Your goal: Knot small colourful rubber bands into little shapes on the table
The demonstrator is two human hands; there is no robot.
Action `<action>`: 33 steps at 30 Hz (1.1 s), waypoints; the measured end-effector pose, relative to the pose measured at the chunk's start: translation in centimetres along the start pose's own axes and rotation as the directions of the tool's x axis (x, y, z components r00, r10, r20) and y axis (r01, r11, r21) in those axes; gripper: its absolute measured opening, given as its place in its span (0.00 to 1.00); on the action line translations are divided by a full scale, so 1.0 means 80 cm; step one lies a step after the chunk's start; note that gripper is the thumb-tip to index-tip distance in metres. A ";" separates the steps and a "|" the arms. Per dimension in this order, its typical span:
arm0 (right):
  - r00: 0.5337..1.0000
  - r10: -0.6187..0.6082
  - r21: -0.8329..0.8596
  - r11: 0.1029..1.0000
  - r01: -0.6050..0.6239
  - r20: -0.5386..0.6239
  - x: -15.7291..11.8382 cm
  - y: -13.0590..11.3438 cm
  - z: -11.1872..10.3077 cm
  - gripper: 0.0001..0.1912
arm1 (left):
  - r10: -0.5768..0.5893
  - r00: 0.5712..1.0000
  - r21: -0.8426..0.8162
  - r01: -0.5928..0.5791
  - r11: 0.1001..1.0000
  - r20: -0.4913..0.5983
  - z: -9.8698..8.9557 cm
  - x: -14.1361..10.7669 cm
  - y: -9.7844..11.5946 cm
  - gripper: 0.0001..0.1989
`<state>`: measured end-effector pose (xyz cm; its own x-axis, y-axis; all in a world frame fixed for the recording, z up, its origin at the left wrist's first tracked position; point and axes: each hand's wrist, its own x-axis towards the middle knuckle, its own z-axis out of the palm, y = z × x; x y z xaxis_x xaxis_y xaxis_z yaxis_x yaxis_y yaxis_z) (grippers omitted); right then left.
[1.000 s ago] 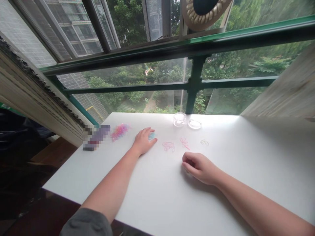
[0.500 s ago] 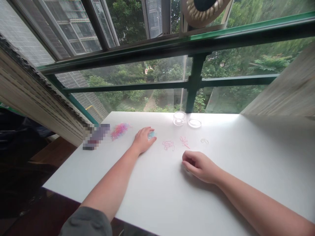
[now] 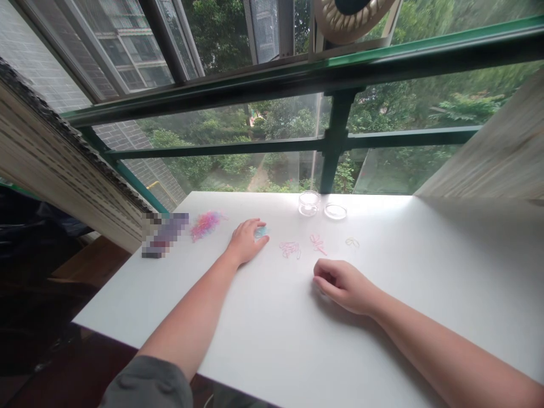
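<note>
My left hand [image 3: 247, 242] lies palm down on the white table with fingers apart, thumb and fingertips around a small pale-blue heap [image 3: 260, 232], which it partly hides. The heap resembles small rubber bands. My right hand [image 3: 340, 285] rests on its side nearer to me, fingers curled into a loose fist; its inside is hidden. Between and beyond the hands are a light-pink cluster of thin loops [image 3: 289, 249], a deeper-pink cluster of loops [image 3: 317, 243] and a few pale yellowish loops [image 3: 352, 242].
A clear round container [image 3: 308, 204] stands at the table's far edge beside a clear round lid [image 3: 335, 212]. On the left lie a multicoloured heap of small bands [image 3: 206, 225] and a pixelated dark object [image 3: 165, 235]. A green window railing [image 3: 335, 136] runs behind the white table [image 3: 263, 340].
Both hands keep nearly the same place and pose. The whole view has shifted very slightly; the things on the table have not visibly moved.
</note>
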<state>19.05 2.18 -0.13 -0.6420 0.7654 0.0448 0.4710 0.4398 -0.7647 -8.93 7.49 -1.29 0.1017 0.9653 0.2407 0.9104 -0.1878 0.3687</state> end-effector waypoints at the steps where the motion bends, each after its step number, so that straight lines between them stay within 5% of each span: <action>1: 1.000 0.000 0.000 1.000 0.000 -0.001 0.000 0.000 0.000 0.06 | -0.001 1.000 -0.002 0.001 1.000 -0.003 0.000 0.000 0.000 0.20; 33: 1.000 -0.007 -0.004 1.000 0.007 -0.001 -0.002 -0.001 0.000 0.06 | 0.007 1.000 -0.012 -0.007 1.000 0.012 0.000 -0.001 -0.002 0.21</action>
<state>19.12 2.06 -0.07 -0.6448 0.7627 0.0503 0.4693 0.4469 -0.7616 -9.07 7.45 -1.39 0.1131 0.9659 0.2328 0.9048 -0.1969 0.3776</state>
